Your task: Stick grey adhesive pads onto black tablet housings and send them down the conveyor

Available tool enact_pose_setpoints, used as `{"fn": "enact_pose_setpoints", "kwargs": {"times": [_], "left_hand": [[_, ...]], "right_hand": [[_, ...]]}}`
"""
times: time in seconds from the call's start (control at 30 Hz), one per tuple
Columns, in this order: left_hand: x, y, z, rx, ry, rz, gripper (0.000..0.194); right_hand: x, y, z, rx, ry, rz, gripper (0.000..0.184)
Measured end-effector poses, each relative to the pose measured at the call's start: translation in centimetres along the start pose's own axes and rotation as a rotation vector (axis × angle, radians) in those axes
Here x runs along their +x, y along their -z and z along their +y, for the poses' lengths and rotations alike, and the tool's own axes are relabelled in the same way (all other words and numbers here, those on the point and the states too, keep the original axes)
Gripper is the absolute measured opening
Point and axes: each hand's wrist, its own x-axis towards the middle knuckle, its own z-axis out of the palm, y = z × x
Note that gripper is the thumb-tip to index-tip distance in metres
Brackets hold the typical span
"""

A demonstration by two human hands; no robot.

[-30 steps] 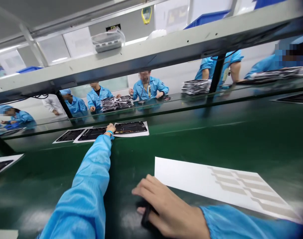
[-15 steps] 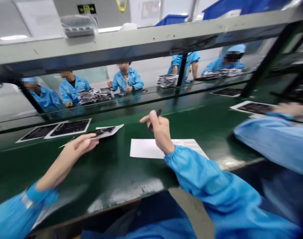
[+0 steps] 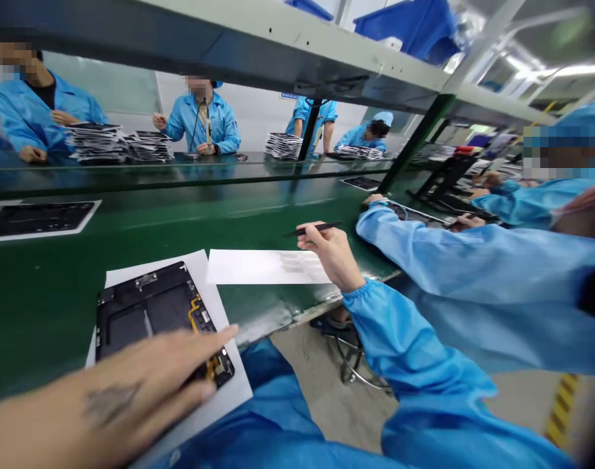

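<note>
Left hand [image 3: 122,397] open on black tablet chassis [image 3: 151,312]; right hand [image 3: 331,257] gripping black pen [image 3: 317,228].
Your left fingers lie extended across the chassis's near end, so that hand is the nearer one. The chassis sits on a white sheet [image 3: 194,270] on the green worktop [image 3: 43,273], long axis running away from you, tilted. Your closed right hand hovers to its right, above the sheet's label strips [image 3: 297,262].

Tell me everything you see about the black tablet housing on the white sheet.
The black tablet housing lies flat on a white sheet on the green bench, opened to show dark recessed bays, a circuit board at its top edge and a yellow flex cable along one side. The left hand's fingers rest on its lower corner.
</note>
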Motion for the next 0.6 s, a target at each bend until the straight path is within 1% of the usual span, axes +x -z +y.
{"fn": "enact_pose_setpoints", "kwargs": {"times": [0.03, 0.07, 0.1, 0.13, 0.17, 0.2, 0.27, 0.33, 0.4, 0.5, 0.6], "left_hand": [[2.7, 0.9, -0.9, 0.073, -0.031, -0.013, 0.054], [5.6, 1.6, -1.6, 0.124, -0.125, -0.006, 0.05], [8.5, 1.9, -2.1, 0.156, -0.219, 0.021, 0.047], [11.4, 1.9, -2.3, 0.188, -0.267, 0.003, 0.047], [14.0, 1.7, -2.4, 0.208, -0.305, -0.025, 0.049], [16.2, 1.2, -2.3, 0.219, -0.304, -0.077, 0.051], [19.5, -0.1, -2.0, 0.199, -0.261, -0.163, 0.054], [21.2, -1.6, -2.0, 0.153, -0.22, -0.238, 0.056], [21.7, -2.9, -2.4, 0.107, -0.212, -0.282, 0.057], [21.6, -4.0, -3.2, 0.054, -0.211, -0.293, 0.058], [21.4, -4.3, -3.4, 0.03, -0.203, -0.273, 0.057]], "right_hand": [[-0.1, 0.9, 0.4, -0.041, -0.039, -0.012, 0.049], [-0.2, 1.8, 0.7, -0.077, -0.083, -0.035, 0.051], [-0.2, 2.5, 0.9, -0.108, -0.13, -0.068, 0.052], [-0.2, 3.1, 1.1, -0.138, -0.175, -0.105, 0.054], [-0.2, 3.6, 1.3, -0.17, -0.214, -0.143, 0.055], [-0.3, 4.0, 1.3, -0.199, -0.244, -0.177, 0.056], [-0.3, 4.5, 1.4, -0.247, -0.286, -0.229, 0.057], [-0.3, 4.6, 1.2, -0.29, -0.304, -0.258, 0.058], [-0.3, 4.7, 1.1, -0.332, -0.313, -0.264, 0.059], [-0.2, 4.5, 0.8, -0.37, -0.331, -0.263, 0.057], [-0.1, 4.2, 0.6, -0.4, -0.347, -0.269, 0.056]]}}
